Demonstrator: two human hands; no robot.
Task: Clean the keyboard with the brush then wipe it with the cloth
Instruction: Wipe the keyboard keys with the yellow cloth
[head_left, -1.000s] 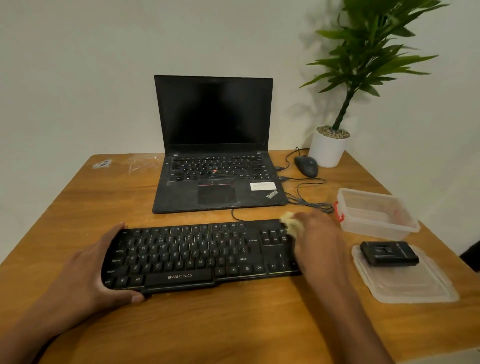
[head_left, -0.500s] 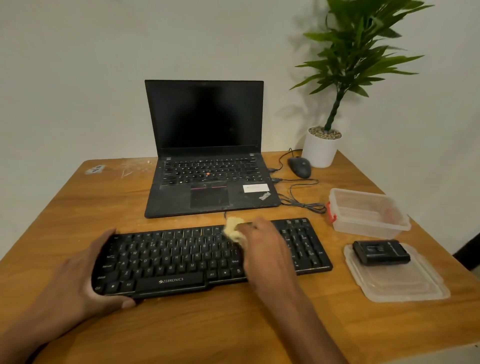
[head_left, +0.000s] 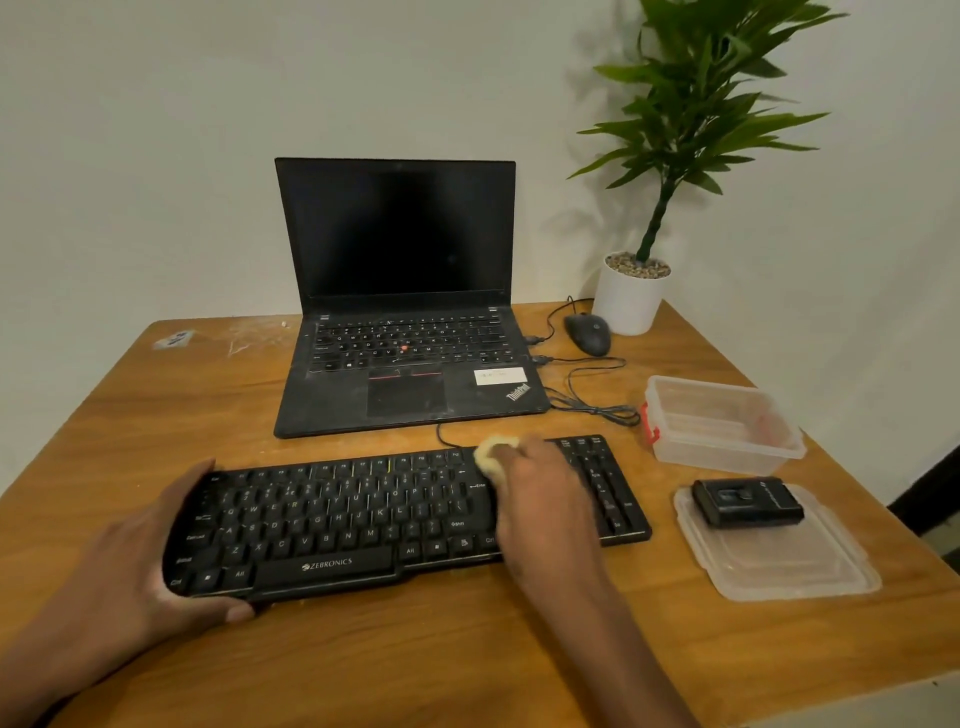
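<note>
Black keyboard (head_left: 405, 514) lies along the table's (head_left: 363, 660) near edge, long axis left to right. The right hand (head_left: 540, 499) presses a bunched yellow cloth (head_left: 496, 454) onto its right-centre keys, fingers curled round it; unwiped keys stretch away leftward. The left hand (head_left: 150, 561) grips the keyboard's left end. Toward the right edge, a clear box (head_left: 722, 426) looks empty; a small black case (head_left: 748, 501) rests on its lid (head_left: 779, 556).

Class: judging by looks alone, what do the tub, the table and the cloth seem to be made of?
Tub: clear plastic, slightly frosted; the table shows through its walls.
Table: wood or wood-look laminate, satin; visible grain, cannot tell which.
Cloth: soft pale yellow fabric, bunched under the right hand.
</note>
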